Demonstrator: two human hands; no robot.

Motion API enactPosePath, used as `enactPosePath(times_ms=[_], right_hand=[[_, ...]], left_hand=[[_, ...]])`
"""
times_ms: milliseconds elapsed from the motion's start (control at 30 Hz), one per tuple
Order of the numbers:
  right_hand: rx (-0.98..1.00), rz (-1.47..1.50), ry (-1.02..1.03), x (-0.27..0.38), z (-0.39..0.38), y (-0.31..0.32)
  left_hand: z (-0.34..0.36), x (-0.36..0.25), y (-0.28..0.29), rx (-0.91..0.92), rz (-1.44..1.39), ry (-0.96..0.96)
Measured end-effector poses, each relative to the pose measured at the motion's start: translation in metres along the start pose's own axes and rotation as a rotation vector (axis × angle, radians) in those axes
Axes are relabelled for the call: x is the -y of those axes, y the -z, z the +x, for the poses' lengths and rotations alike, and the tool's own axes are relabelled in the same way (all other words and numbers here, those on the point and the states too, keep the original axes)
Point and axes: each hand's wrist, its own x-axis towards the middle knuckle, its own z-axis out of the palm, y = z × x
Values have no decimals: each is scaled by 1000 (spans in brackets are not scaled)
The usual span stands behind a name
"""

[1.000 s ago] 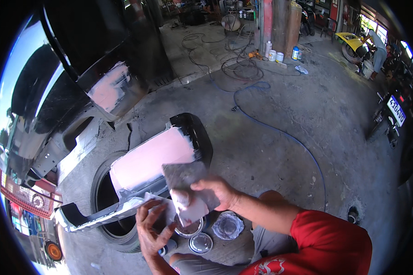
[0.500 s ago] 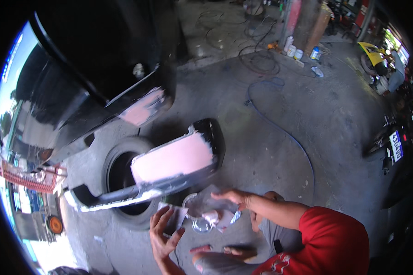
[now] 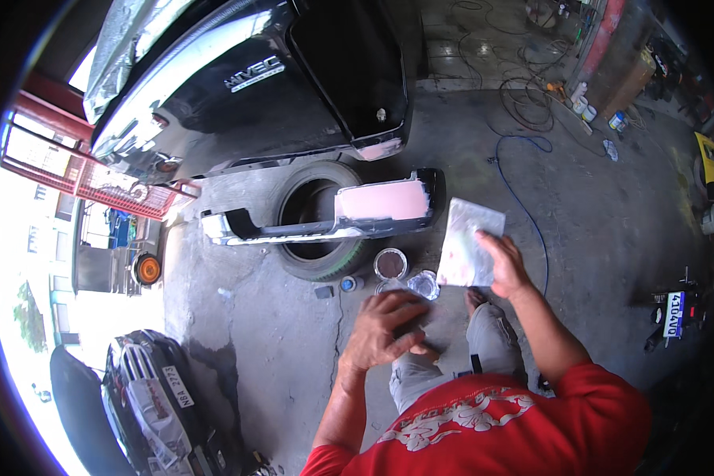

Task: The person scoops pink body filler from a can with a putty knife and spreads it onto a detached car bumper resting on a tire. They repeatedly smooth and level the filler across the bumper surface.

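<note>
My right hand (image 3: 501, 266) grips a flat, whitish board (image 3: 470, 238) with faint pinkish smears, its thumb and fingers at the right edge. My left hand (image 3: 381, 329) is closed in front of my body with fingers curled; what is in it is mostly hidden. Beyond my hands, a dark car bumper (image 3: 250, 230) with a pink filler patch (image 3: 382, 200) lies across a tyre (image 3: 325, 266). On the floor nearest my left hand are an open can of brown-grey material (image 3: 390, 263), crumpled silver foil (image 3: 424, 284) and a small blue-topped container (image 3: 349, 283).
A black vehicle (image 3: 238, 111) stands beyond the tyre, with another pink patch (image 3: 379, 149) at its lower corner. A blue hose (image 3: 523, 202) runs along the floor at right. Another car (image 3: 151, 404) is at lower left, and a motorcycle (image 3: 674, 317) at right.
My view has risen and swung left, so the bumper looks smaller and farther away. The board in my right hand is now raised and turned more toward me. My left hand has curled.
</note>
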Motion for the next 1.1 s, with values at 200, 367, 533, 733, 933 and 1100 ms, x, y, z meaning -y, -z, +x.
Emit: enactPosePath(times_ms=[200,367,533,733,933,1100], right_hand=[[302,302,-249,40,-49,-2],[237,301,-393,92,-88,34],[201,-82,-22,126,-100,39],[149,155,-270,148,-93,51],[284,319,-285,141,-125,59],[336,49,0,168,-158,46]], left_hand=[[8,-113,-5,-312,-263,-173],[37,-137,-41,-323,-32,184],[57,-173,-58,-396,138,86],[56,-206,-76,-232,-478,-86],[44,-180,-70,-339,-185,78],[27,-186,-26,-412,-130,39]])
